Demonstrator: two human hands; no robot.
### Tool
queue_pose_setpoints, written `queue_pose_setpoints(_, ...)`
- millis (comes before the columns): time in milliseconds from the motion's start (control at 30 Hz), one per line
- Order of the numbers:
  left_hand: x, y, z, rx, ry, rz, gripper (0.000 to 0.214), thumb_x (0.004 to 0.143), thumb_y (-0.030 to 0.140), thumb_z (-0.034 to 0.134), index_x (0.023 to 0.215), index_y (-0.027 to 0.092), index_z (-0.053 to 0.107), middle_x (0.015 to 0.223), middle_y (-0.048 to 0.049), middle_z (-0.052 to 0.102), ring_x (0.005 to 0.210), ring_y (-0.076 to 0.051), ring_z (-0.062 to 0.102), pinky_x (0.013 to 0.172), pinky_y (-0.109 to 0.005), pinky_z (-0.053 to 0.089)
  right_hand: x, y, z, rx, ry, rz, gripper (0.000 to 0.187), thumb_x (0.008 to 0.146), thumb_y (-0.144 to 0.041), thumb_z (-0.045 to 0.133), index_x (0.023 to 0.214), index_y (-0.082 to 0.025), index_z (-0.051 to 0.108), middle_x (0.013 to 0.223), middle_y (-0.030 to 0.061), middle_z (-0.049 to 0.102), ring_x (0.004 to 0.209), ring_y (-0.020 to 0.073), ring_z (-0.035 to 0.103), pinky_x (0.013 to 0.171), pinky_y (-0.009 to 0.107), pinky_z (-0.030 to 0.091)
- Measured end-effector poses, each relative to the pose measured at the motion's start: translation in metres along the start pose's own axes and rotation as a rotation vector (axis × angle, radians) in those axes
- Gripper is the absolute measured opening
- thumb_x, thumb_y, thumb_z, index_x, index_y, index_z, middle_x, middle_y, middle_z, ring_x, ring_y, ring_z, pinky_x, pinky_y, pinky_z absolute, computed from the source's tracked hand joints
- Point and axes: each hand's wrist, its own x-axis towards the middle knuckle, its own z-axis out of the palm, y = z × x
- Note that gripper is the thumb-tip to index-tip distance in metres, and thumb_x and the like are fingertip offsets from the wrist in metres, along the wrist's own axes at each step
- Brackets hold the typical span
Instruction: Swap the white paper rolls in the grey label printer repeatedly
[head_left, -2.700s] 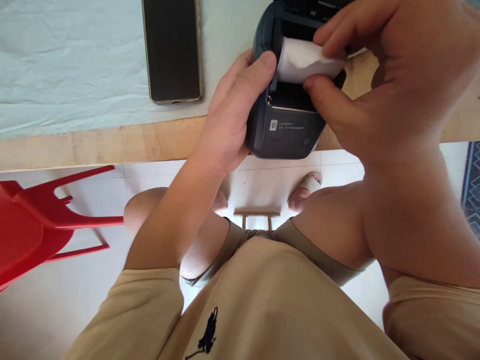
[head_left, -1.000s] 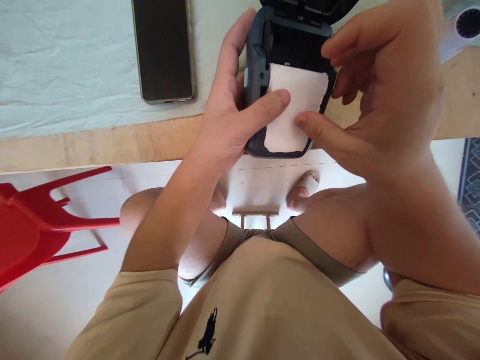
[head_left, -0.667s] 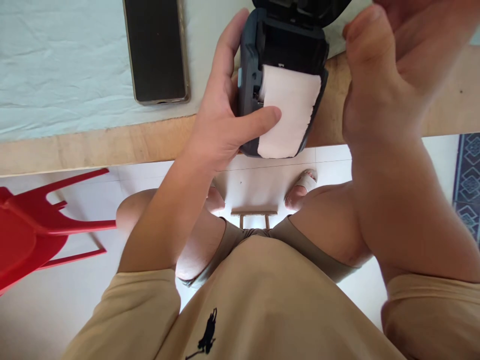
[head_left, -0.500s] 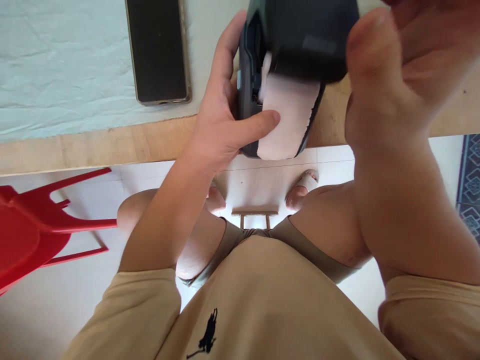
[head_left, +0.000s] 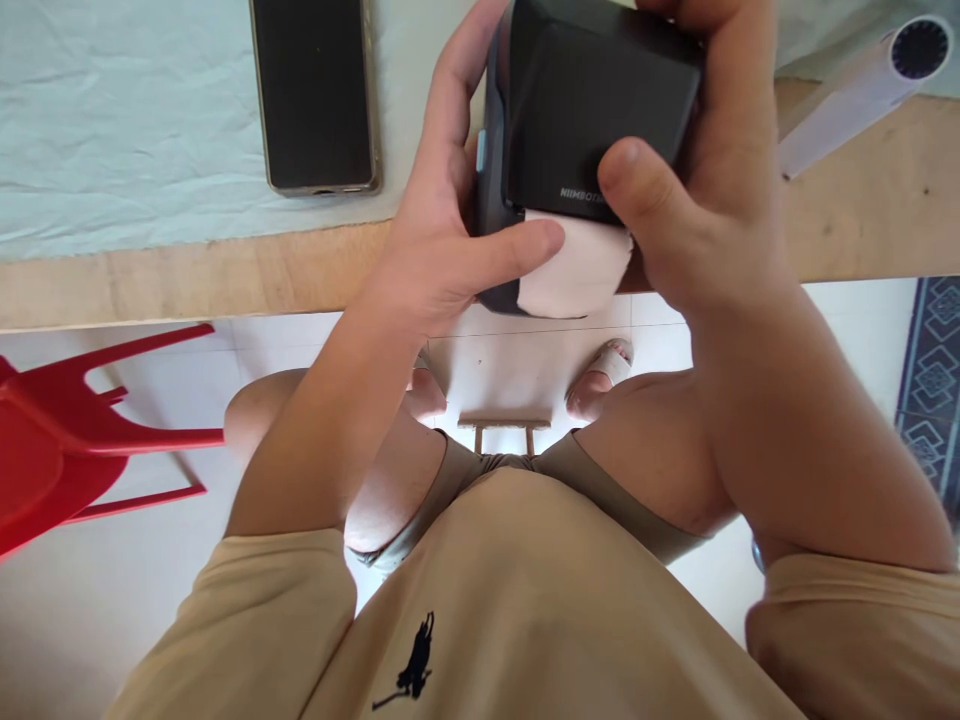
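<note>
A dark grey label printer (head_left: 585, 110) is held between both hands above the table's front edge, its lid down. White label paper (head_left: 581, 275) sticks out below the lid. My left hand (head_left: 442, 240) grips the printer's left side, with the thumb pressed on the paper. My right hand (head_left: 697, 190) wraps over the lid from the right, its thumb pressing on the lid's lower edge near the brand name.
A black phone (head_left: 315, 90) lies face up on the pale blue cloth (head_left: 112, 130) covering the wooden table (head_left: 187, 285). A white tube (head_left: 855, 95) lies at the top right. A red plastic chair (head_left: 67, 440) stands to the left on the white floor. A patterned rug (head_left: 930, 370) is at right.
The right hand let go of the paper, reached up and swung the printer's lid down over the roll. The left thumb has stayed on the paper throughout.
</note>
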Motion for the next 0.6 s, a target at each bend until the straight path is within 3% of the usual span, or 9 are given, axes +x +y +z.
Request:
queue_pose_setpoints(167,0.001,0.001,0.002,0.026,0.099,-0.001,0.029,0.064,0.019,0.055,0.09,0.025,0.044,0.085,0.0013,0.05,0.086,-0.011,0.05,0.078,-0.022,0.042,-0.001,-0.004,0.005,0.021,0.009,-0.036,0.061,0.067,-0.038,0.041,0.115,-0.005,0.025,0.115,0.0022,0.03,0.108,-0.0049,0.033,0.102,0.001,0.031)
queue_pose_setpoints(367,-0.002,0.005,0.001,0.132,0.024,-0.045,0.023,0.07,0.02,0.046,0.094,0.021,0.047,0.09,0.0015,0.052,0.092,-0.011,0.05,0.081,-0.02,0.044,-0.003,-0.008,0.007,0.036,0.025,0.001,0.056,0.064,-0.036,0.038,0.113,-0.011,0.026,0.113,-0.0073,0.029,0.111,-0.004,0.031,0.101,-0.003,0.029)
queue_pose_setpoints(467,-0.002,0.009,0.002,0.058,0.044,-0.048,0.024,0.066,0.016,0.051,0.091,0.017,0.051,0.091,0.0015,0.053,0.096,-0.012,0.052,0.08,-0.019,0.045,-0.004,-0.008,0.011,0.013,0.093,0.0,0.051,0.064,-0.033,0.04,0.11,-0.013,0.029,0.109,-0.0074,0.031,0.107,-0.0039,0.034,0.1,-0.002,0.031)
queue_pose_setpoints(600,-0.003,0.015,0.006,-0.153,0.144,-0.122,0.03,0.066,0.005,0.032,0.084,0.005,0.057,0.088,0.0049,0.055,0.105,-0.018,0.048,0.08,-0.022,0.041,-0.003,-0.004,0.016,0.01,0.154,-0.023,0.053,0.061,-0.03,0.039,0.109,-0.009,0.03,0.105,-0.0066,0.033,0.106,-0.0019,0.035,0.098,0.0,0.032)
